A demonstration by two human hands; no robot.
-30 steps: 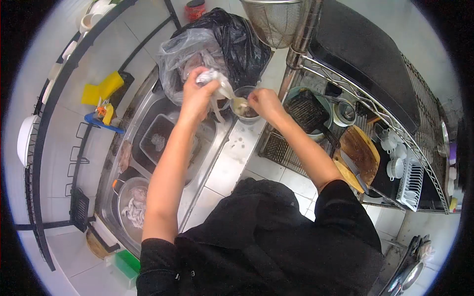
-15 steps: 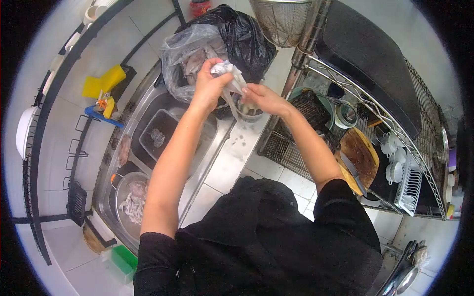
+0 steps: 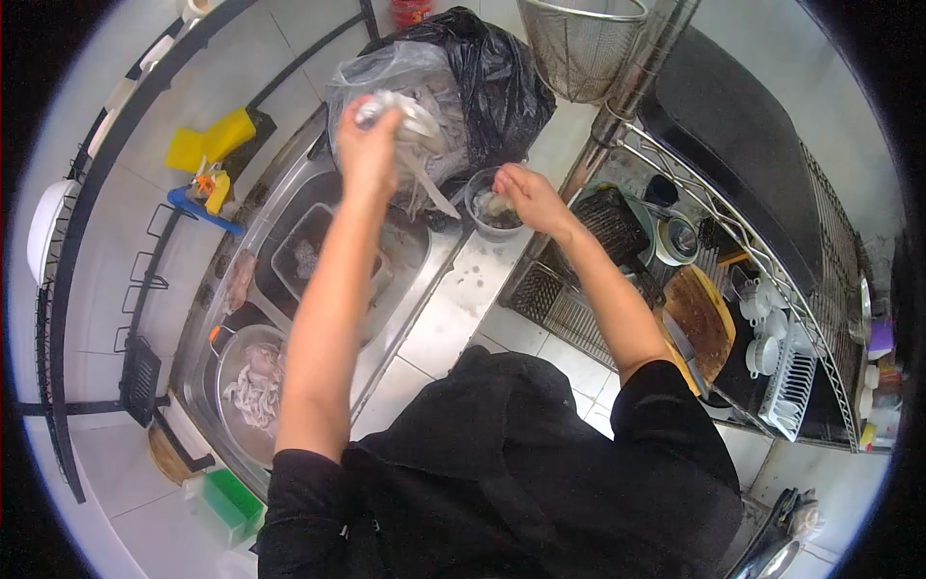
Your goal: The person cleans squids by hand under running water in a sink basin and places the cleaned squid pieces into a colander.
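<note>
My left hand (image 3: 367,154) is closed round a whitish, slippery squid (image 3: 413,118), slightly blurred, above the mouth of a plastic bag. A long pale strip hangs down from it toward the counter edge. Beneath it, the clear plastic bag (image 3: 371,72) lies inside a black bag (image 3: 511,92) and holds several more squid. My right hand (image 3: 532,201) has its fingers pinched together over the rim of a small clear tub (image 3: 494,230), which contains pale and dark wet scraps. What those fingertips hold, if anything, I cannot make out.
Left of the counter, the steel sink (image 3: 405,289) contains a clear container (image 3: 307,232). A colander (image 3: 231,386) of squid pieces stands nearer me. A wire strainer (image 3: 584,58) hangs above. On the right rack rests a cutting board (image 3: 709,318) with a knife (image 3: 683,347).
My hands have moved apart. The left went leftward and up with the squid, over the bag; the right moved to the small tub. The view has shifted slightly.
</note>
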